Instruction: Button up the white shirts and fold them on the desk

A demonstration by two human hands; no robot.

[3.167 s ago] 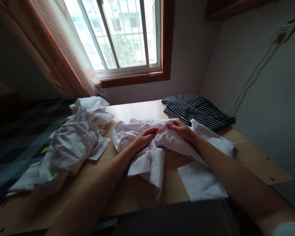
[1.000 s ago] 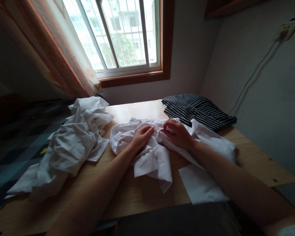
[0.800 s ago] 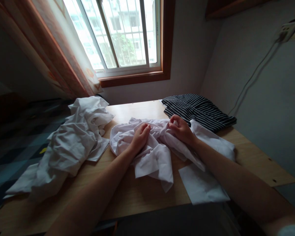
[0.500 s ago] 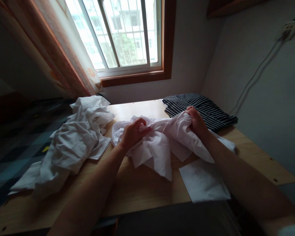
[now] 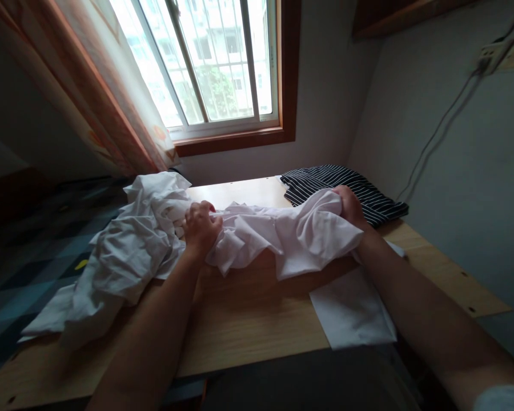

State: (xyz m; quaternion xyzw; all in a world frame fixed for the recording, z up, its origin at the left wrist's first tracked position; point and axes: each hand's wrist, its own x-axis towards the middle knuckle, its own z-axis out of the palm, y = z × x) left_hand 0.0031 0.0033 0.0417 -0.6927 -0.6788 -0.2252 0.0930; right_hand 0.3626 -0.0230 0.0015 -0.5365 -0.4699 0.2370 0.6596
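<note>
A crumpled white shirt (image 5: 291, 228) is stretched sideways between my hands above the wooden table. My left hand (image 5: 200, 228) grips its left end, fingers curled over the bunched cloth. At the opposite end, my right hand (image 5: 349, 205) is closed on the fabric, with the fingertips partly hidden behind it. The lower edge of the shirt hangs in loose folds. Part of a folded white cloth (image 5: 351, 308) lies on the table below my right forearm, which covers some of it.
A heap of white clothing (image 5: 132, 245) lies to the left, close to my left hand. Behind my right hand rests a black garment with white stripes (image 5: 338, 182). The wooden table (image 5: 248, 319) meets a dark checked surface (image 5: 8, 297) on the left. A window (image 5: 214, 68) is ahead.
My left hand has moved left along the cloth, and my right hand slightly right. The shirt is now spread wider, and its hanging parts have been drawn up.
</note>
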